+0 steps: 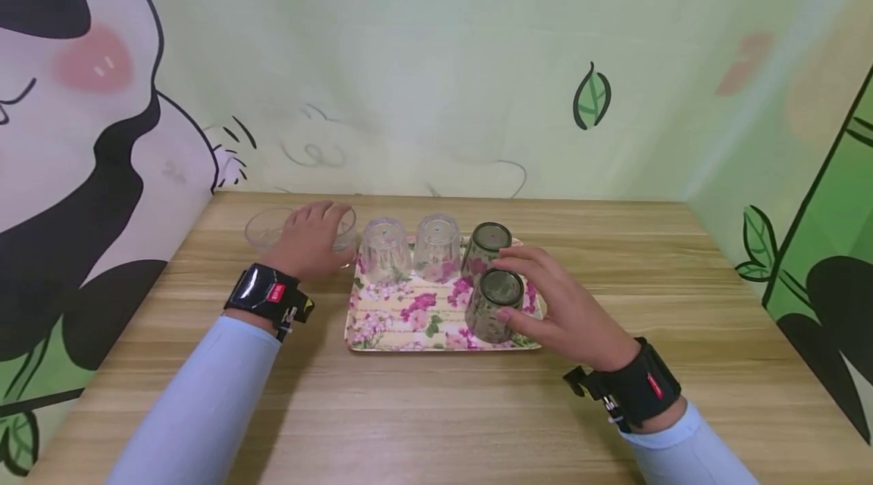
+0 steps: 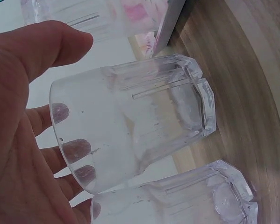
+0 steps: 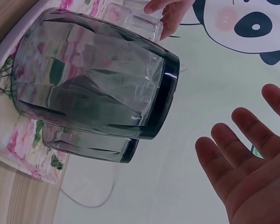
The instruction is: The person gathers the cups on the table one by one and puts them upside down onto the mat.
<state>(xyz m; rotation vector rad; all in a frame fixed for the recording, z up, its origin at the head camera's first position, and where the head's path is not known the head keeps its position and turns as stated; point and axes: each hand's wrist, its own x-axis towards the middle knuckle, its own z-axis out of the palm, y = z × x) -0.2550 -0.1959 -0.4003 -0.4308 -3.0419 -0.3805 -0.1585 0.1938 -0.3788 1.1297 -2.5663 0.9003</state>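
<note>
Right hand (image 1: 569, 311) spread and grasping nothing, I hold it at the tray's three o'clock, just beside the front dark glass (image 1: 494, 318), which stands upside down on the flowered tray (image 1: 402, 326). Past that, near one o'clock, is the rear dark glass (image 1: 487, 239), and two clear tumblers (image 1: 438, 246) stand inverted at twelve and towards ten, mouths down probably because the wider rims sit steadier. Off the tray, near ten o'clock, my left hand (image 1: 310, 242) reaches loosely round an upright clear glass (image 2: 130, 121); the thumb is clear of it, so I judge it ungripped, though whether my fingertips touch it I cannot tell. A second upright glass (image 2: 177, 205) stands beside it, farther out.
</note>
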